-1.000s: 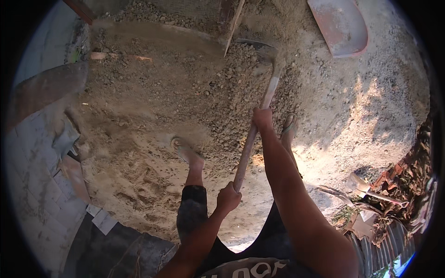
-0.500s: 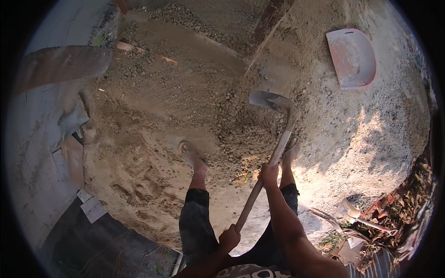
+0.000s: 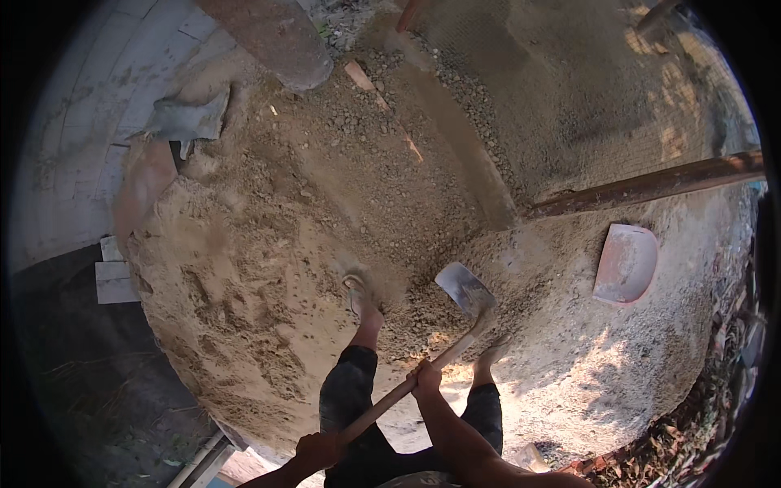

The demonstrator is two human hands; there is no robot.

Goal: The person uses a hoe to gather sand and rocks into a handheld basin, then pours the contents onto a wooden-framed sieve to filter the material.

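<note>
A long wooden-handled hoe (image 3: 389, 401) slants across in front of my legs. My left hand (image 3: 320, 450) is closed round the butt end of its handle, beside my left thigh. Farther up, my right hand (image 3: 426, 379) wraps the handle about midway. The worn metal hoe blade (image 3: 464, 288) is at the far end, over gravelly sand between my feet and a little ahead of them. Whether the blade touches the ground, I cannot tell. Around it lies a spread of sand and pebbles (image 3: 382, 195).
A pinkish dustpan-shaped scoop (image 3: 626, 264) lies on the right. Beyond the blade, a framed mesh screen (image 3: 586, 106) has a wooden bar (image 3: 651, 185) along its near side. A rusty curved sheet (image 3: 272, 41) stands at far left. Dry leaves (image 3: 691, 423) border the right.
The view has turned, so the screen and scoop sit lower in it. Both hands keep hold of the hoe, and its handle now slants more sideways, with the blade nearer my feet.
</note>
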